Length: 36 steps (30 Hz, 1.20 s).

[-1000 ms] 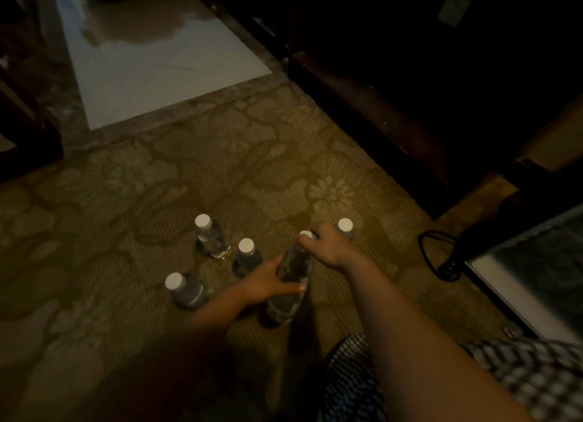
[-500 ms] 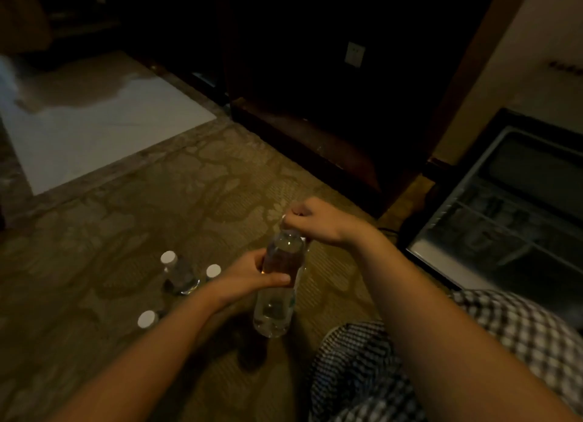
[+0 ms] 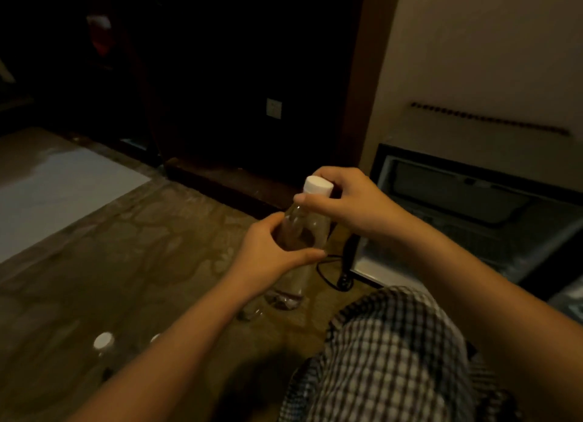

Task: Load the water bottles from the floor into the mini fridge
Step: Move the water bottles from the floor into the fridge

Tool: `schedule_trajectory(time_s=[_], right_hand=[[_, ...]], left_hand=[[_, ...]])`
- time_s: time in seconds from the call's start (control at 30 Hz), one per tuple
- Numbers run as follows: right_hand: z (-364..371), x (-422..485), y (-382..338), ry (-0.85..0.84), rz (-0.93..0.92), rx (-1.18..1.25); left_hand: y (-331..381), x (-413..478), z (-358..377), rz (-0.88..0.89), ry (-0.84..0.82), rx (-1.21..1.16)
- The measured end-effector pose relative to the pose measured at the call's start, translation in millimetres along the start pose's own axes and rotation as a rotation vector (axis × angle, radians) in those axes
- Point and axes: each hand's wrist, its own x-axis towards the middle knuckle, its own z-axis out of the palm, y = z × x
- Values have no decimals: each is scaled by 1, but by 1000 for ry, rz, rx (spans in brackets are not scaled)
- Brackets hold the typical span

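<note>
A clear water bottle [image 3: 304,229] with a white cap hangs upright in the air at the centre of the view. My left hand [image 3: 271,257] grips its body. My right hand [image 3: 344,200] holds its neck just under the cap. The open mini fridge [image 3: 473,219] stands on the floor to the right, its wire shelf visible. Another bottle with a white cap [image 3: 103,342] stands on the carpet at lower left, and one more cap peeks out beside my left forearm.
Patterned carpet [image 3: 142,264] covers the floor, with a pale tiled area [image 3: 56,194] at the left. Dark wooden furniture [image 3: 239,182] rises behind. A black cable [image 3: 331,273] loops on the floor by the fridge. My knee in checked cloth [image 3: 394,358] is at lower right.
Both hands have lifted the bottle off the carpet and carried it up and to the right, toward the fridge. The view has swung right, so the floor bottles have slid to the lower left.
</note>
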Motion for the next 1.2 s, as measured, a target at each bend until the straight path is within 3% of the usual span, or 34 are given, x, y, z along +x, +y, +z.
schedule_trajectory(time_s=[0.23,0.4,0.47,0.6,0.93,1.2], right_hand=[[-81,-26,10,247,34,-17],[-126,-55,35,411,158,-68],[-140,-66,49,406,250,-53],[-159,-78,79,309,421,-19],[-170,-104,181,419,673,-134],[-134,-111,278,489,800,-88]], left_hand=[[56,44,65,154,-14,75],[82,72,119,206,-130,68],[85,81,142,209,-171,41],[74,96,186,172,-236,8],[28,136,273,92,-522,103],[-43,157,322,-162,-701,40]])
